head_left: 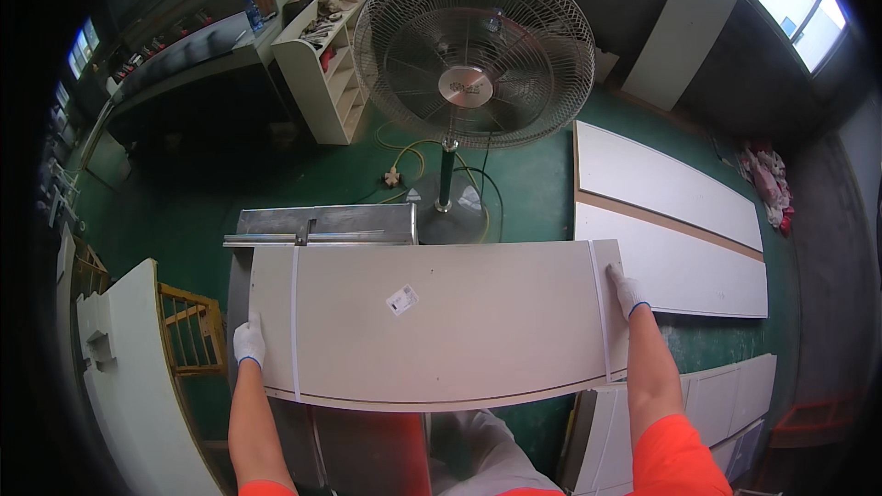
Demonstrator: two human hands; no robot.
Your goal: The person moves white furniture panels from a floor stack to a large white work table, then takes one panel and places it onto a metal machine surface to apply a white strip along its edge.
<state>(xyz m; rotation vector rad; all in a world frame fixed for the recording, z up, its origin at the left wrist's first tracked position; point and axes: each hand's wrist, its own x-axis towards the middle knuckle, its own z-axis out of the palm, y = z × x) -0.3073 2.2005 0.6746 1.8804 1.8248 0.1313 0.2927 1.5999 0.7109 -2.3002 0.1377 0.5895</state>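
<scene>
I see the left hand [248, 343], in a white glove, clamped on the left end of a long white panel [441, 321], fingers curled over its edge. The right hand [627, 292], gloved too, grips the right end near the far corner, fingers pressed together on the face. The panel lies flat across a metal bench [326, 220] straight ahead of me, strapped with two white bands. Beyond stands a big fan [473, 50]; more white boards [666, 220] lie on the green floor at right
</scene>
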